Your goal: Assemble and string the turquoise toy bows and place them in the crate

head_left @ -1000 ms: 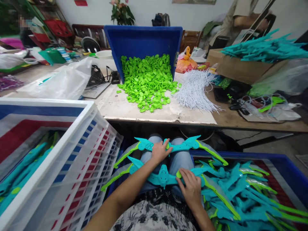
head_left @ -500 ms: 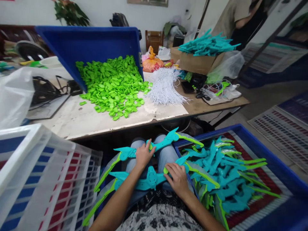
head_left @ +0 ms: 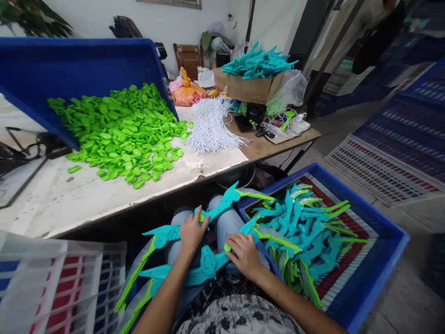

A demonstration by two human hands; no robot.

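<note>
Two teal toy bows with lime-green limbs lie across my lap, one beyond the other. At the middle of the farther toy bow (head_left: 227,200), my left hand (head_left: 191,233) is closed over the grip, thumb and index finger beside a small green plastic piece (head_left: 201,217). My right hand (head_left: 245,254) rests on the right part of the nearer toy bow (head_left: 208,263). Its fingers are bent around another green piece (head_left: 227,247), against the bow. The palms hide part of both bows, and my left forearm crosses the nearer one.
A blue crate (head_left: 389,253) of similar bows stands at my right. On the table (head_left: 181,174), loose green pieces (head_left: 128,134) spill from a tipped blue bin (head_left: 86,60) beside white strings (head_left: 215,125). A box (head_left: 248,88) holds teal parts. A white crate (head_left: 69,260) is at left.
The view has swung to the right, so the table and bows sit farther left in the picture. Both hands keep nearly the same places on the bows.
</note>
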